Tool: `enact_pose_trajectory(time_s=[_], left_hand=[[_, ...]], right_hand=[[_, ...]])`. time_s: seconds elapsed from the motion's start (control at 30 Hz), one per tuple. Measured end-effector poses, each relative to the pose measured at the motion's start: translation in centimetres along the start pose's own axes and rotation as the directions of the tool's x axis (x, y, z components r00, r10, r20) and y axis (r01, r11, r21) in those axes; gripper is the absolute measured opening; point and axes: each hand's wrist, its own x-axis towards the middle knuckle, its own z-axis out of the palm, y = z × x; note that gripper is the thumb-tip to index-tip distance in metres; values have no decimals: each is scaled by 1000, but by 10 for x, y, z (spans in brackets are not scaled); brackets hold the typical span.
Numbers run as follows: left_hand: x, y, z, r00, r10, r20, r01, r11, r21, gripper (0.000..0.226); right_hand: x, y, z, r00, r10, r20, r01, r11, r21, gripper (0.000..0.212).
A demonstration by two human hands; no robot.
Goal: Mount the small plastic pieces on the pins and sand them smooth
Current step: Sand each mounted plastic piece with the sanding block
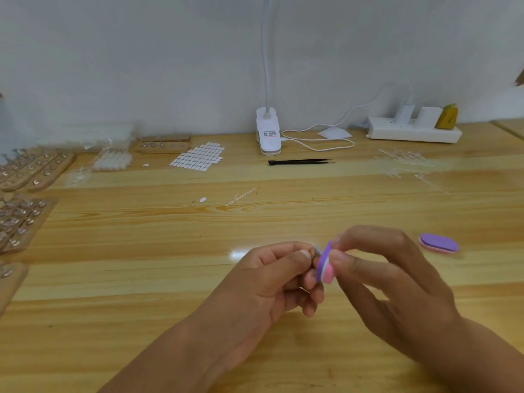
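At the near edge of a pale wooden worktable (141, 279), I sand one piece at a time. My left hand (272, 276) pinches a small pin between thumb and forefinger. What looks like a clear plastic piece (315, 250) sits at its tip, though blur hides its exact shape. My right hand (391, 279) grips a small oval purple-and-pink sanding block (325, 265) between thumb and fingertips, its purple face set against the piece. Both hands hover just above the tabletop and meet at the work.

As I judge it, the job is well along but not finished. To my left lie several wooden pin boards (31, 168), with most pins already carrying clear pieces; I cannot tell whether those are sanded. Farther back, a short wooden pin block (163, 144) shows only a few pins filled. A sheet of white oval tabs (198, 156), a bag of clear plastic stock (113, 160) and a scatter of clear plastic sprues (405, 163) at the right suggest more material to come. One loose white oval (203, 199) and one lone sprue (241, 196) lie mid-table.

A spare purple-and-pink block (439, 243) rests just right of my hands. Black tweezers (300, 162), a white clip lamp (268, 131) and a white power strip (414, 131) line the back.
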Motion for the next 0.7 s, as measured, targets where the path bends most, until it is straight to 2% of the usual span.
enact_pose_trajectory(time_s=[0.07, 0.17, 0.23, 0.33, 0.47, 0.57, 0.63, 0.7], left_hand=[[0, 1, 0, 1000, -5, 1, 5, 1000, -4, 16], [0, 2, -1, 1000, 3, -8, -3, 1000, 3, 16], [1, 1, -1, 1000, 5, -19, -5, 1000, 14, 16], [1, 0, 0, 1000, -9, -14, 9, 1000, 23, 17], [0, 2, -1, 1000, -16, -27, 16, 1000, 12, 15], [0, 2, 0, 999, -16, -36, 17, 999, 34, 17], [-1, 3, 1, 1000, -19, -25, 20, 999, 47, 18], [-2, 5, 0, 999, -22, -30, 23, 999, 42, 17]], right_hand=[[-1, 6, -1, 999, 18, 44, -17, 1000, -20, 35], [-1, 14, -4, 996, 86, 3, -86, 996, -16, 30], [-1, 10, -2, 999, 43, -29, -43, 999, 2, 29], [-3, 9, 1, 999, 7, 36, -7, 1000, -2, 37], [-2, 17, -3, 994, 113, 7, -113, 994, 1, 30], [-1, 4, 0, 999, 42, -25, -41, 999, 29, 28], [-1, 2, 1, 1000, 6, 19, -6, 1000, 21, 32], [0, 11, -2, 996, 70, 56, -70, 998, -6, 29]])
